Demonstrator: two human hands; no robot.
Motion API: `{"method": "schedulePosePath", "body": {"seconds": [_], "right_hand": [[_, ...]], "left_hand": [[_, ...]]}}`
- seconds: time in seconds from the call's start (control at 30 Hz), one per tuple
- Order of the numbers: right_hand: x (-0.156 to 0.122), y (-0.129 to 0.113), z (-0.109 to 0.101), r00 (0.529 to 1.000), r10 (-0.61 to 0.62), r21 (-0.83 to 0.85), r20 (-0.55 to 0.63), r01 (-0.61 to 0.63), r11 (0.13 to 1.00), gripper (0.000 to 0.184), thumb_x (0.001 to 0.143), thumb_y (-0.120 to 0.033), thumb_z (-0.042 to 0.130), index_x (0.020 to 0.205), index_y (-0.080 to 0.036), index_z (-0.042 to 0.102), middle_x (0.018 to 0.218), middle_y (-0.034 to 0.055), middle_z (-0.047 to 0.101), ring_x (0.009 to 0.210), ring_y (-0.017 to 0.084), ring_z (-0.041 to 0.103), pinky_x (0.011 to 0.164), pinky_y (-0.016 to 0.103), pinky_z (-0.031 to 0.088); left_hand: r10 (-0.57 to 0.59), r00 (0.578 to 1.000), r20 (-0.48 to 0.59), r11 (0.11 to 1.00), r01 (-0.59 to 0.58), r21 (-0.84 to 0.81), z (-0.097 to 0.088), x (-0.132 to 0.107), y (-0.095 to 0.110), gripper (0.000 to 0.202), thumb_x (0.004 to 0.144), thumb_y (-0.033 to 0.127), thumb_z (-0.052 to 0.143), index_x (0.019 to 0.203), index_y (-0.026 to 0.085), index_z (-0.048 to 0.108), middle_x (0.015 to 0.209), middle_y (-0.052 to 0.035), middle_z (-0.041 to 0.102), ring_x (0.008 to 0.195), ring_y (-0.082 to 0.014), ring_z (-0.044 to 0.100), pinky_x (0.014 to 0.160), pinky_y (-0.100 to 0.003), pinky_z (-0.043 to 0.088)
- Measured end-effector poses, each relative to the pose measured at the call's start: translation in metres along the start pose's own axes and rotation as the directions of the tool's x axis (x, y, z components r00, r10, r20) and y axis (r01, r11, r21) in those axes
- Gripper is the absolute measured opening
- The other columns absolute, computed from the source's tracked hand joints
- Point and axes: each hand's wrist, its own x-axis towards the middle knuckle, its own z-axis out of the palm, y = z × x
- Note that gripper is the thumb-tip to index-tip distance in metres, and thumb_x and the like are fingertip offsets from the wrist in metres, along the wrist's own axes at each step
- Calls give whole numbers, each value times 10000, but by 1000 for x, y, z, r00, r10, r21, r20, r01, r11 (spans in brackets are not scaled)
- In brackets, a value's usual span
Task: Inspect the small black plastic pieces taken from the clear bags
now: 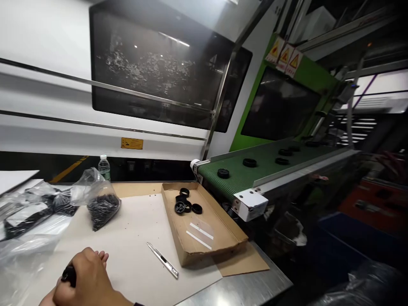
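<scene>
Left of the box, right hand's clamped on a black part. Left hand's mostly hidden, can't tell its grip. Knife sits between box and hands.

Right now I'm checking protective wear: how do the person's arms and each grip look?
Both the right grip and left grip are bare hands, ungloved. No ring or marking shows on the right; a dark edge at its wrist may be a cuff or band, too cropped to tell. The left is mostly hidden, no sleeve visible.
</scene>
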Motion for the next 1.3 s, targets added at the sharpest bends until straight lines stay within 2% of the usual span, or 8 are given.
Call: {"method": "schedulePosePath", "body": {"seconds": [0.13, 0.3, 0.4, 0.53, 0.63, 0.8, 1.0, 1.3], "right_hand": [[-6, 27, -14, 985, 34, 132, -171, -11, 991, 325, 508, -89, 592, 791, -232, 520, 843, 4, 610, 838, 208, 605, 889, 371, 436], [-10, 37, -46, 957, 2, 283, -289, 84, 956, 253, 544, -111, 650, 749, -226, 556, 755, -17, 616, 762, 191, 582, 874, 388, 416], [-12, 39, -62, 937, 174, 507, -304, 4, 862, 77, 788, -245, 567, 851, -238, 610, 846, 31, 627, 834, 220, 570, 813, 390, 444], [-8, 51, -74, 891, 377, 697, -254, -102, 710, 225, 931, -379, 370, 1024, -244, 525, 949, 56, 577, 847, 209, 572, 690, 336, 496], [-5, 67, -76, 843, 474, 755, -254, -134, 642, 223, 918, -398, 395, 1059, -246, 478, 1046, 64, 543, 997, 208, 532, 879, 353, 451], [-7, 86, -63, 808, 587, 864, -59, -254, 436, 224, 876, -384, 398, 987, -214, 492, 965, 91, 581, 913, 227, 580, 868, 401, 473], [-11, 90, -45, 783, 564, 940, 261, -340, 38, 296, 860, -376, 354, 1033, -168, 475, 1189, 184, 594, 1068, 215, 614, 1004, 381, 439], [-18, 85, -33, 802, 421, 896, 423, -302, -326, 230, 877, -350, 385, 986, -187, 505, 1173, 147, 635, 1052, 194, 629, 1028, 349, 402]], "left_hand": [[-70, 997, 29, 997, 69, 43, 20, 9, -30, 488, 776, 83, 500, 1227, 258, 560, 829, -45, 718, 893, -266, 685, 714, -366, 609], [-6, 991, -137, 1000, 9, 23, 40, 12, -51, 274, 865, 231, 498, 1123, 237, 593, 748, -8, 670, 769, -212, 676, 615, -305, 592], [17, 980, -196, 1000, -19, -7, 43, 17, -66, 220, 879, 306, 548, 1046, 170, 596, 788, -14, 656, 677, -160, 644, 570, -293, 561], [-32, 979, -199, 992, 8, -123, 42, 26, -80, 134, 921, 208, 483, 877, 127, 580, 728, 10, 594, 593, -102, 586, 507, -233, 507], [-65, 990, -124, 981, 40, -192, 42, 25, -83, 236, 946, 175, 407, 735, 145, 510, 579, 68, 434, 424, -50, 423, 343, -152, 322], [-115, 991, -72, 990, 108, -91, 41, 20, -75, 298, 928, 296, 456, 661, 165, 468, 535, 75, 345, 339, -34, 264, 284, -150, 152], [-163, 986, -43, 971, 168, 170, 38, 8, -45, 109, 845, 200, 515, 809, 116, 575, 635, -36, 497, 461, -115, 435, 317, -187, 271], [-27, 997, 67, 774, -22, 633, 58, -19, -27, 286, 771, 377, 673, 644, 146, 563, 491, 28, 448, 353, -28, 243, 314, -148, 112]]}}
